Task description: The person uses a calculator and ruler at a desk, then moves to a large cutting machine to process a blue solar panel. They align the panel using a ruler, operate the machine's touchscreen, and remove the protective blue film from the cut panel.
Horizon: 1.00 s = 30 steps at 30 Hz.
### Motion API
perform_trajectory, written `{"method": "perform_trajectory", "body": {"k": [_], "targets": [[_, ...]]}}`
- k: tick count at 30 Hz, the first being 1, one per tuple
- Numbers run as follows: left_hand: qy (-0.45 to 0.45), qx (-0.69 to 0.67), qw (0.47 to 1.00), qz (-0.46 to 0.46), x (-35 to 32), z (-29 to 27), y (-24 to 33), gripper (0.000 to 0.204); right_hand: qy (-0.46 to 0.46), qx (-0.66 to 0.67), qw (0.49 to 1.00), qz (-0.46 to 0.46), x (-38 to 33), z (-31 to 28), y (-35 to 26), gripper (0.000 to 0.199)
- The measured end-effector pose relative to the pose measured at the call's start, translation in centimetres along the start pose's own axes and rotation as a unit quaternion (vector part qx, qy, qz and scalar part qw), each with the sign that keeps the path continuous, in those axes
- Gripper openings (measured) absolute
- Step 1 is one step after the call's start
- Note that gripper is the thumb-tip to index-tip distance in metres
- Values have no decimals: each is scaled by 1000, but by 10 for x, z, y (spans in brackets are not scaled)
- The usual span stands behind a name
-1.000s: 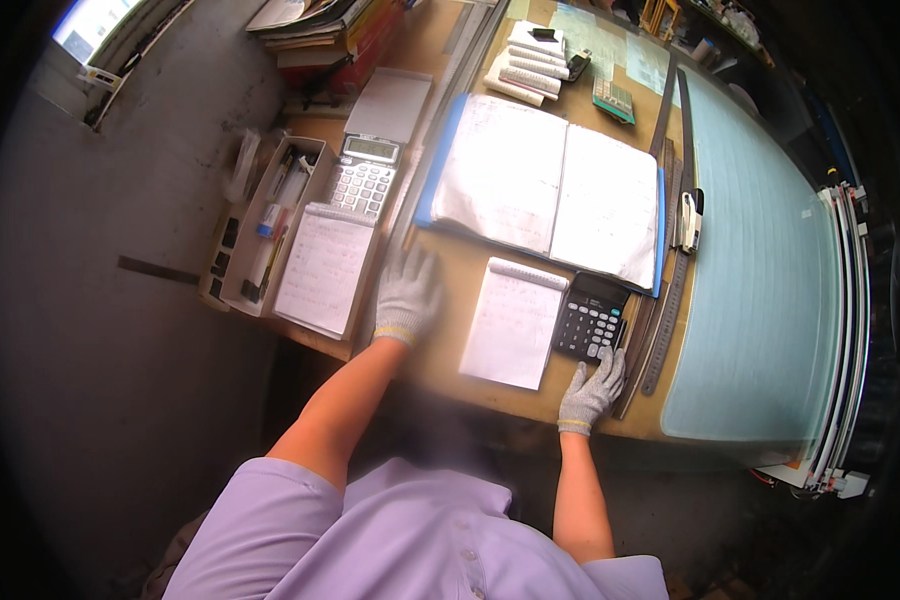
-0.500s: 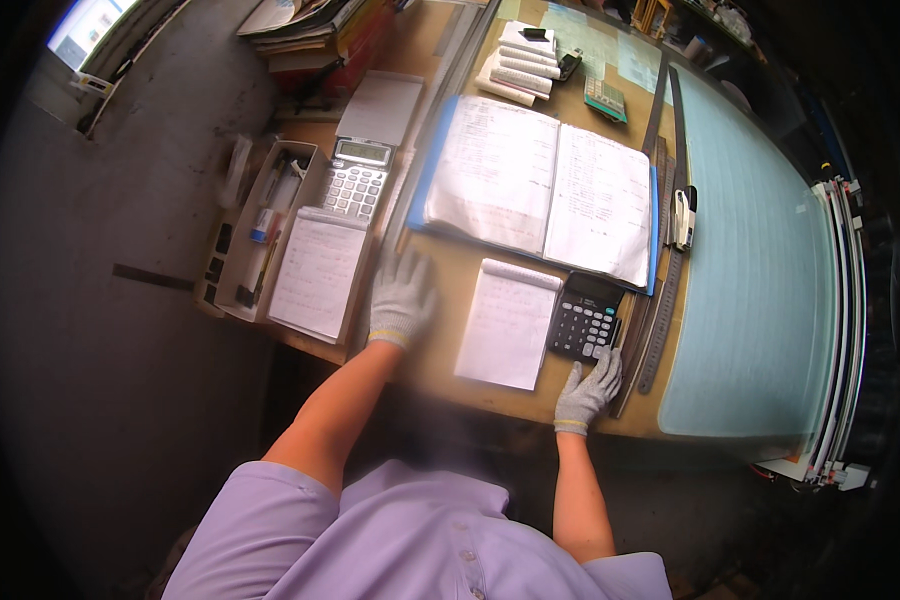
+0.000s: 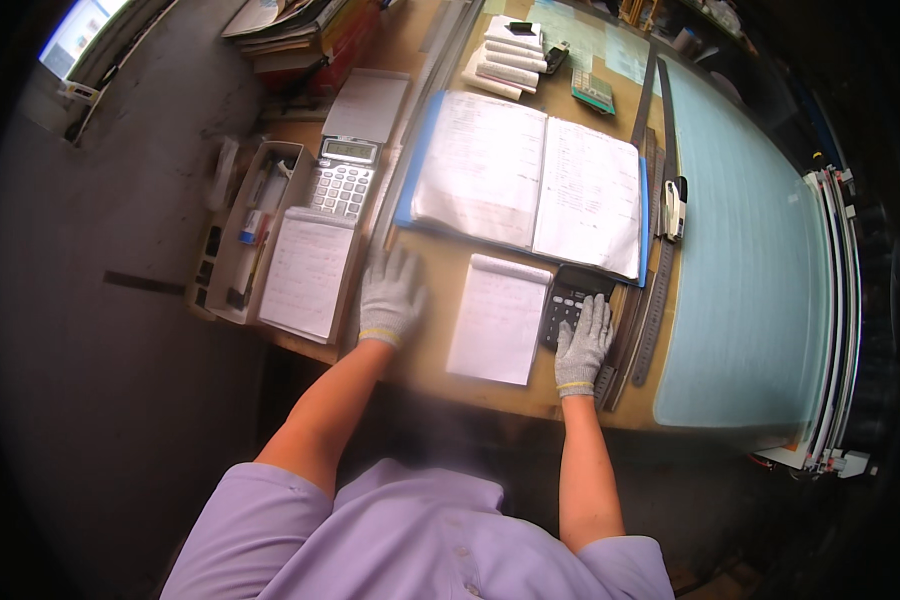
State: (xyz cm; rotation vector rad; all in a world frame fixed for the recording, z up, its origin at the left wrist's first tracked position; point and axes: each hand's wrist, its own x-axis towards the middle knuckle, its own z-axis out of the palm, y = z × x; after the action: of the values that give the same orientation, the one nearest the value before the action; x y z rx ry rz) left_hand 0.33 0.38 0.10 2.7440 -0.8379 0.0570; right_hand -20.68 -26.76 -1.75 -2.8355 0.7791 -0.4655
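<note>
So the black calculator (image 3: 566, 303) is right of centre in the frame, lying on the counter (image 3: 442, 275), and we've got our gloved right hand (image 3: 584, 345) over its right side and lower keys. The fingers there are stretched out with the thumb held apart, not wrapped around anything we can see. Can't tell if a fingertip is actually pressing a key, or if something's tucked under the palm.

Our left hand (image 3: 392, 300), also in a grey knit glove, is palm down left of centre, fingers fanned out and a bit blurry. We can't see it gripping anything.

Just left of the black calculator we have a white notepad (image 3: 497, 320) with faint handwriting. Above those two, a blue binder (image 3: 585, 190) lies spread flat with written pages up. To the right, a metal ruler (image 3: 654, 315) and a white-and-black tool (image 3: 675, 212), then a big pale blue-green sheet (image 3: 755, 270) filling the right side.

Over on the left of the frame there's a second notepad (image 3: 308, 275) below a silver calculator (image 3: 341, 188), with a narrow box (image 3: 290, 190) of pens beside them. Near the top we've got a green calculator (image 3: 592, 92) and some stacked notebooks (image 3: 511, 62).
</note>
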Motion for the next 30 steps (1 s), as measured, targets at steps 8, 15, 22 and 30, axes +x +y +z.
{"method": "perform_trajectory", "body": {"k": [8,15,22,30], "targets": [[11,9,1000,18,4,3,-2,60,24,48,998,34,-2,-4,-1,61],[11,6,1000,-3,1,5,0,60,63,52,995,54,-11,-32,-13,46],[13,17,1000,10,2,5,1,60,41,59,997,19,-7,-19,-26,46],[15,10,1000,6,-1,8,-2,60,28,70,997,6,-43,-17,-26,38]]}}
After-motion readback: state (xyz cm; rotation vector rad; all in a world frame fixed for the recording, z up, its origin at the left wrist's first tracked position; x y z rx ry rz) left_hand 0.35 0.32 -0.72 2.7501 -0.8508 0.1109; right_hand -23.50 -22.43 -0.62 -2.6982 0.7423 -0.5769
